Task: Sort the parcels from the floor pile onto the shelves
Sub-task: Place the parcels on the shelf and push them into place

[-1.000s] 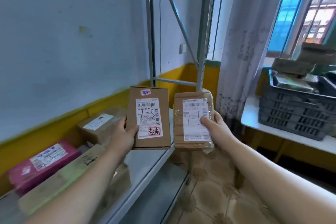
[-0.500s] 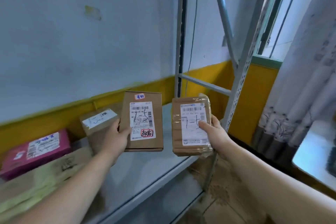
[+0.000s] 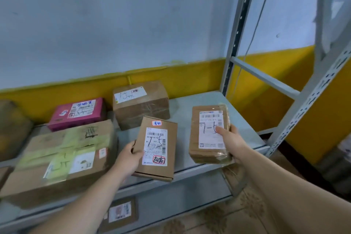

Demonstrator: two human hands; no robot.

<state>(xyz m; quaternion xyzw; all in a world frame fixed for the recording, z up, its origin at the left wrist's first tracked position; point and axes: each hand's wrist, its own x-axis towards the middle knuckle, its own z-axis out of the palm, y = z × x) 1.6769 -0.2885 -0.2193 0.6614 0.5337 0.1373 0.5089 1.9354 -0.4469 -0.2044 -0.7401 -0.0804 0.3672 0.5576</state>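
Person's got a parcel in each hand over the near edge of the grey shelf (image 3: 205, 99): the left hand (image 3: 129, 156) has its grip clamped on the left edge of a flat cardboard parcel (image 3: 158, 150), and the right hand (image 3: 230, 138) has its grip clamped round the right side of a tape-wrapped parcel (image 3: 208, 135), thumb on its label. Both labels have "1-5" scrawled on them. On the shelf there's a big yellow-taped box (image 3: 62, 157) at near left, a pink box (image 3: 77, 113) behind it, and a brown box (image 3: 140, 104) toward the far wall.
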